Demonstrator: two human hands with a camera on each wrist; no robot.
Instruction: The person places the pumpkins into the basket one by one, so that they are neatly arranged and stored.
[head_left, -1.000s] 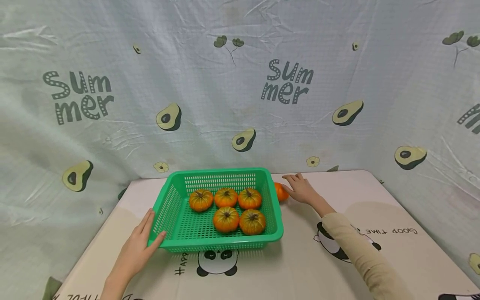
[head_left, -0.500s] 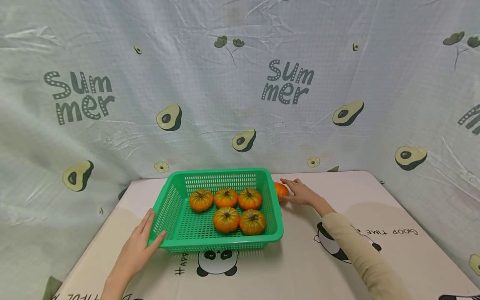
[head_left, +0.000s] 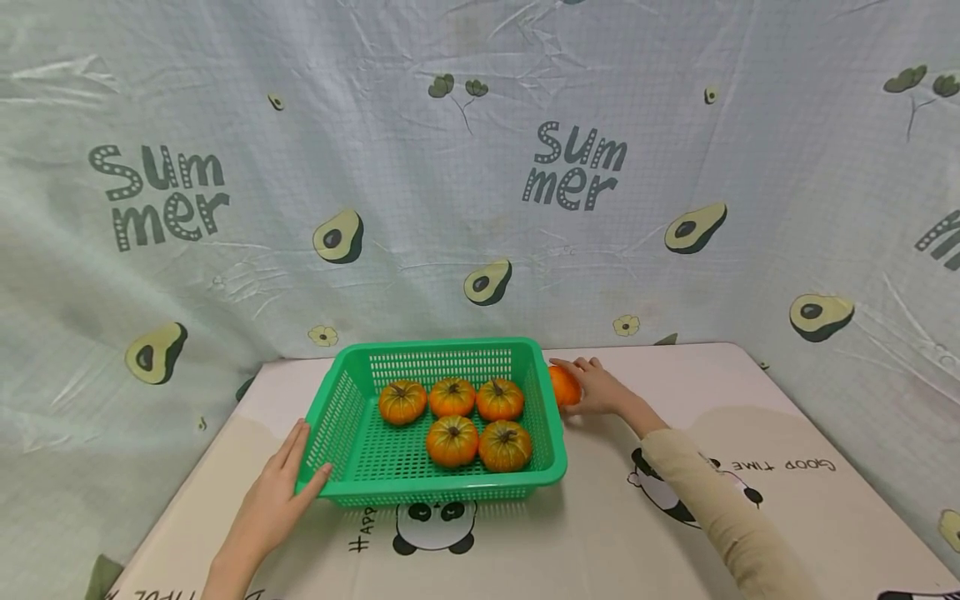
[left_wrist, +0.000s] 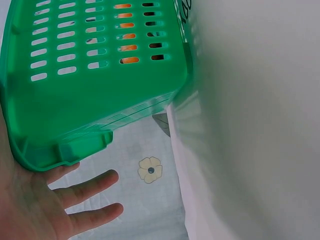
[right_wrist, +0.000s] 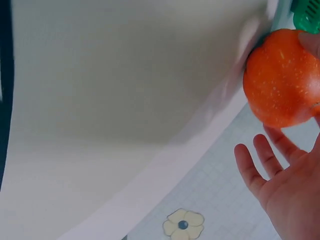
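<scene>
A green plastic basket [head_left: 442,485] with slotted walls stands on the table, holding several small orange pumpkins [head_left: 452,441] with greenish tops. My left hand [head_left: 272,498] rests against the basket's left end, thumb near the front corner. In the left wrist view its fingers [left_wrist: 97,215] are straight and spread beside the rim. Just outside the basket's right wall, my right hand [head_left: 604,392] grips another orange pumpkin [right_wrist: 280,77] between thumb and fingers. Two of its other fingers stand away from that pumpkin in the right wrist view. The basket's wall partly hides this pumpkin in the head view.
The table [head_left: 600,533] has a pale cover with panda prints and lettering. A light curtain [head_left: 420,208] printed with avocados hangs behind the table's back edge and along both sides.
My right hand has moved left and closed round the pumpkin beside the basket, which has shifted slightly. The left hand and the basket have kept their places.
</scene>
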